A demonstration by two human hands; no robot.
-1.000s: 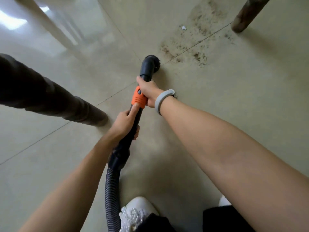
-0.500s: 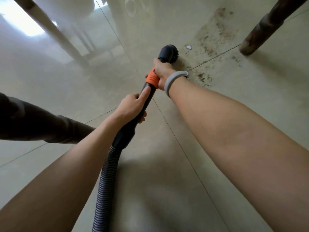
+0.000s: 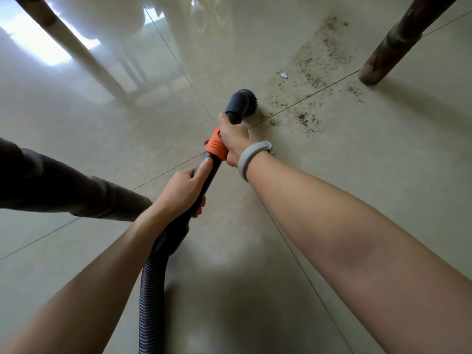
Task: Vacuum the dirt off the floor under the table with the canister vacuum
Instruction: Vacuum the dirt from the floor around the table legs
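tiled floor (image 3: pixel 332 200), dirt (image 3: pixel 306 80) just beyond brush nozzle (image 3: pixel 241 104), right hand (image 3: pixel 233 139) grip behind

Hose (image 3: pixel 150 302) cut off at bottom edge; canister out of frame; table legs (image 3: pixel 390 44) cropped at top

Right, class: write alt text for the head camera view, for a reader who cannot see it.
Two bare hands hold a vacuum wand low over a glossy tiled floor: the right hand near the round brush nozzle, the left hand further back above the ribbed hose. The nozzle sits at the edge of a patch of brown dirt beside a dark table leg.
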